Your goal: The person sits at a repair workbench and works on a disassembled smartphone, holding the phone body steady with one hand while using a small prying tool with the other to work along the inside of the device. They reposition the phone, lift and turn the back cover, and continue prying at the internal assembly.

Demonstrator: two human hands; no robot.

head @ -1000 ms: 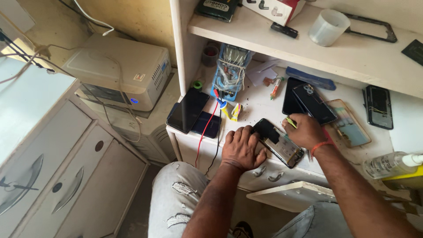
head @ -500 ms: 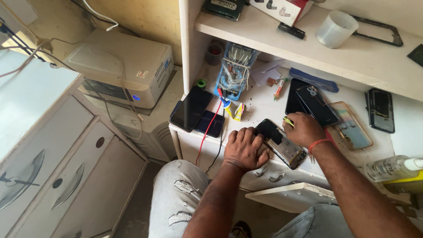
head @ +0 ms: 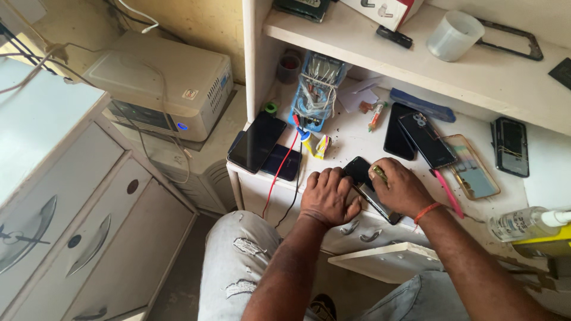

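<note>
Slim black opened phone [head: 367,189] lying diagonally on white bench [head: 357,139], pinned under flat left hand [head: 326,196]; right hand [head: 399,189] nearer, grip pinching small yellow-green tool [head: 379,173].

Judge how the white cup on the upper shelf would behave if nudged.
The cup looks like thin translucent plastic, so probably light and easily slid. It appears to lie tilted on the shelf, so it may roll. Likely not fragile.
</note>
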